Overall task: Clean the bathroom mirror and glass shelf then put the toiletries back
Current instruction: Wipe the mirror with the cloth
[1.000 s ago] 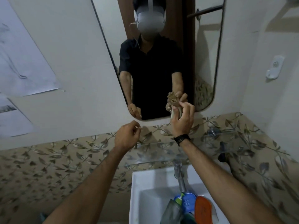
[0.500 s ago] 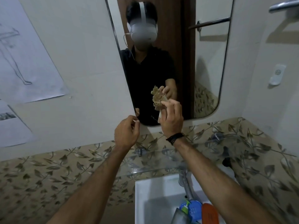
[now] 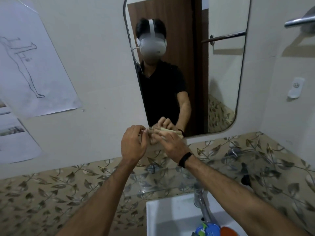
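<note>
The wall mirror (image 3: 221, 74) hangs above a clear glass shelf (image 3: 170, 181) that has nothing standing on it. Both my hands are raised at the mirror's lower left corner. My right hand (image 3: 172, 145), with a black band on the wrist, grips a folded beige cloth (image 3: 167, 131) against the glass. My left hand (image 3: 133, 143) pinches the cloth's left end with its fingertips. Several toiletries (image 3: 209, 229), blue, green and orange, lie in the white sink (image 3: 170, 215) at the bottom edge, partly cut off.
A chrome faucet (image 3: 199, 200) rises behind the sink under the shelf. Paper sheets (image 3: 34, 65) are taped to the wall on the left. A metal bar (image 3: 298, 21) and a white wall hook (image 3: 295, 89) sit on the right wall.
My right hand has carried the cloth left and down to the mirror's lower corner. My left hand rose to meet it and took the cloth's end. The view tilted upward.
</note>
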